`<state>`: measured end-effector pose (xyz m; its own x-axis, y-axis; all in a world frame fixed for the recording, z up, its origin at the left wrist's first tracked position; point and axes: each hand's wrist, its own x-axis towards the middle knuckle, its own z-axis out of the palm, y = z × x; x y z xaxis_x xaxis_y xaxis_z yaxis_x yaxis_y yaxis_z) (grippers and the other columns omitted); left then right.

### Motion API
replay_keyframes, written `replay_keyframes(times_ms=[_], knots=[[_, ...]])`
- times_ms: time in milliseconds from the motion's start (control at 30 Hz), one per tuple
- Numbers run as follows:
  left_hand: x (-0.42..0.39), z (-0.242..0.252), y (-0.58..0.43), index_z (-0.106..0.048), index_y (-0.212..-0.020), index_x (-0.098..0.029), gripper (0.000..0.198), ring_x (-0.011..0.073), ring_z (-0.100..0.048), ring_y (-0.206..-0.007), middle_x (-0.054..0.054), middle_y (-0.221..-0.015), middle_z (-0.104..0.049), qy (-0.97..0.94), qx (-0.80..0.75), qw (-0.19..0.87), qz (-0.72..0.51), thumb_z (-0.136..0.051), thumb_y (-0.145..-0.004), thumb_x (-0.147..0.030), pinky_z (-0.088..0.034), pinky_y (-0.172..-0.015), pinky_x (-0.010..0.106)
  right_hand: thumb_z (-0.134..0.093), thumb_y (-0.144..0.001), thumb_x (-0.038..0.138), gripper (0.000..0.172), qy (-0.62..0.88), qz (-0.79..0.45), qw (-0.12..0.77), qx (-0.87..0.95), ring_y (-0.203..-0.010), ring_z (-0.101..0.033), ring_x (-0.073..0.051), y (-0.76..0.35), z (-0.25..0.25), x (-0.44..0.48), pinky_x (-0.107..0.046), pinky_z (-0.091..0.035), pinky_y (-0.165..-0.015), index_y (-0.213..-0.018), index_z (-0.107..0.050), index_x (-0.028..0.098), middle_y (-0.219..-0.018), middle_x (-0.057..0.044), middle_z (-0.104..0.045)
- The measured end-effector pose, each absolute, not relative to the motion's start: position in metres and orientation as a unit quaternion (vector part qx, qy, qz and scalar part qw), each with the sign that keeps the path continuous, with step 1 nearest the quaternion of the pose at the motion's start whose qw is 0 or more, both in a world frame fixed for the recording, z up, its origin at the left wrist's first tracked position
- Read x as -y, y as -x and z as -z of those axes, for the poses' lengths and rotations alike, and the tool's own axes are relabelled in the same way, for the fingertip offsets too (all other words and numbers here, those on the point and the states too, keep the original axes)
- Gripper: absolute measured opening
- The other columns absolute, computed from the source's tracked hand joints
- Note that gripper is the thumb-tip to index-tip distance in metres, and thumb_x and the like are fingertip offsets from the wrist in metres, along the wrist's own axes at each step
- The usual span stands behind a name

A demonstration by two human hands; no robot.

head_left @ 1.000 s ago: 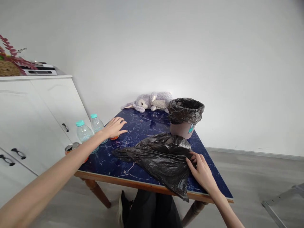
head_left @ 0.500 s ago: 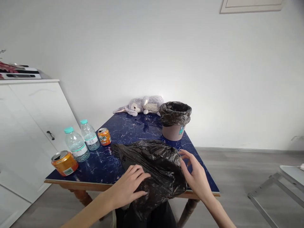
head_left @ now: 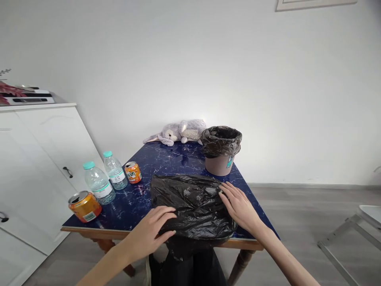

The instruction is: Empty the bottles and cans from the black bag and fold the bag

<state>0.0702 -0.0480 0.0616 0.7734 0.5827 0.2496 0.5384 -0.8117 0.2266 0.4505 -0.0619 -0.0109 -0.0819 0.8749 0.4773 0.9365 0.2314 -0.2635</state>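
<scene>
A black plastic bag [head_left: 193,204] lies spread and wrinkled on the blue marbled table [head_left: 166,165], its near edge hanging over the front. My left hand [head_left: 153,230] rests at the bag's near left side, fingers stretched out and thumb apart. On the right edge of the bag lies my right hand [head_left: 239,204], fairly flat with its fingers extended. Neither hand grips the plastic. Beyond the bag stands a grey-brown trash bin [head_left: 218,166], lined with another black bag [head_left: 222,145] folded over its rim.
At the left stand two clear bottles with teal caps, a nearer bottle [head_left: 99,184] and a farther bottle [head_left: 116,172], plus two orange cans, one near [head_left: 85,207] and one farther [head_left: 133,172]. A plush rabbit [head_left: 181,131] lies against the wall. A white cabinet [head_left: 44,151] is left.
The bag, bunched up before, now lies flatter and squarer on the table. My left hand has shifted slightly left, and my right hand has flattened onto the bag's right edge.
</scene>
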Motion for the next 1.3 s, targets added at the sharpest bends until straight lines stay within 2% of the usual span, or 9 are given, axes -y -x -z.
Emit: replay_keyframes(times_ms=[133, 267, 467, 633, 800, 900, 1000, 1133, 1300], knots=[[0.043, -0.041, -0.092, -0.044, -0.161, -0.039, 0.056, 0.0281, -0.049, -0.15, 0.002, -0.164, -0.051, -0.951, -0.283, 0.048, -0.114, -0.055, -0.107, -0.051, -0.047, -0.12, 0.045, -0.028, -0.113, 0.054, 0.061, 0.607, 0.013, 0.192, 0.771, -0.161, -0.03, -0.029, -0.455, 0.031, 0.049, -0.058, -0.027, -0.129, -0.164, -0.044, 0.023, -0.17, -0.012, -0.04], [0.025, -0.021, -0.073, -0.027, -0.169, -0.038, 0.064, 0.0283, -0.04, -0.157, 0.001, -0.171, -0.039, -0.953, -0.292, 0.007, -0.082, -0.048, -0.11, -0.05, -0.04, -0.125, 0.046, -0.026, -0.113, 0.051, 0.058, 0.652, 0.024, 0.151, 0.743, -0.161, -0.029, -0.033, -0.474, 0.052, 0.047, -0.067, -0.023, -0.127, -0.158, -0.053, 0.024, -0.168, -0.014, -0.043], [0.025, -0.025, -0.038, -0.042, -0.165, -0.03, 0.056, 0.0314, -0.046, -0.153, 0.007, -0.164, -0.051, -0.925, -0.355, -0.05, -0.125, -0.047, -0.111, -0.044, -0.036, -0.128, 0.052, -0.031, -0.112, 0.056, 0.063, 0.631, 0.044, 0.203, 0.748, -0.164, -0.02, -0.03, -0.475, 0.041, 0.059, -0.06, -0.02, -0.132, -0.164, -0.043, 0.023, -0.173, -0.01, -0.033], [0.06, -0.016, -0.06, -0.008, -0.173, -0.032, 0.111, 0.0382, -0.03, -0.16, 0.007, -0.176, -0.028, -0.959, -0.273, 0.009, -0.077, -0.078, -0.089, -0.057, -0.035, -0.128, 0.058, -0.029, -0.112, 0.06, 0.065, 0.641, -0.011, 0.179, 0.746, -0.162, -0.026, -0.028, -0.466, 0.048, 0.065, -0.06, -0.025, -0.13, -0.166, -0.038, 0.026, -0.173, -0.009, -0.033], [0.058, 0.013, -0.065, -0.026, -0.169, -0.041, 0.081, 0.0302, -0.039, -0.158, 0.0, -0.168, -0.045, -0.947, -0.286, 0.002, -0.145, -0.045, -0.099, -0.006, -0.035, -0.127, 0.057, -0.034, -0.11, 0.063, 0.068, 0.634, -0.034, 0.16, 0.756, -0.163, -0.021, -0.03, -0.472, 0.045, 0.083, -0.06, -0.026, -0.13, -0.168, -0.032, 0.028, -0.175, -0.007, -0.026], [0.049, 0.005, -0.054, -0.054, -0.154, -0.037, 0.059, 0.0293, -0.057, -0.144, 0.005, -0.152, -0.064, -0.938, -0.275, 0.093, -0.189, -0.052, -0.1, -0.015, -0.045, -0.121, 0.049, -0.042, -0.109, 0.061, 0.069, 0.598, -0.057, 0.156, 0.784, -0.162, -0.022, -0.03, -0.481, 0.036, 0.107, -0.061, -0.029, -0.129, -0.17, -0.019, 0.039, -0.176, -0.002, -0.023], [0.049, -0.023, -0.047, -0.073, -0.124, -0.026, 0.032, 0.0273, -0.075, -0.107, 0.009, -0.118, -0.08, -0.887, -0.335, 0.207, -0.24, -0.057, -0.097, -0.022, -0.058, -0.094, 0.036, -0.049, -0.107, 0.06, 0.076, 0.576, -0.064, 0.151, 0.801, -0.162, -0.025, -0.031, -0.486, 0.031, 0.132, -0.063, -0.025, -0.13, -0.17, -0.01, 0.043, -0.175, 0.0, -0.023], [0.043, -0.056, -0.048, -0.072, -0.097, -0.02, 0.024, 0.0223, -0.072, -0.08, 0.003, -0.083, -0.076, -0.838, -0.389, 0.279, -0.26, -0.048, -0.098, -0.024, -0.054, -0.075, 0.028, -0.056, -0.104, 0.06, 0.066, 0.575, -0.028, 0.176, 0.799, -0.156, -0.041, -0.033, -0.481, 0.029, 0.148, -0.061, -0.034, -0.127, -0.165, -0.037, 0.043, -0.169, -0.001, -0.041], [-0.007, -0.061, -0.046, -0.071, -0.105, -0.018, 0.03, 0.0278, -0.075, -0.093, 0.007, -0.093, -0.079, -0.836, -0.454, 0.189, -0.243, -0.043, -0.092, -0.022, -0.058, -0.083, 0.034, -0.047, -0.109, 0.052, 0.038, 0.602, -0.001, 0.245, 0.76, -0.128, -0.066, -0.032, -0.471, 0.025, 0.131, -0.051, -0.051, -0.106, -0.12, -0.078, 0.034, -0.137, -0.006, -0.073]])
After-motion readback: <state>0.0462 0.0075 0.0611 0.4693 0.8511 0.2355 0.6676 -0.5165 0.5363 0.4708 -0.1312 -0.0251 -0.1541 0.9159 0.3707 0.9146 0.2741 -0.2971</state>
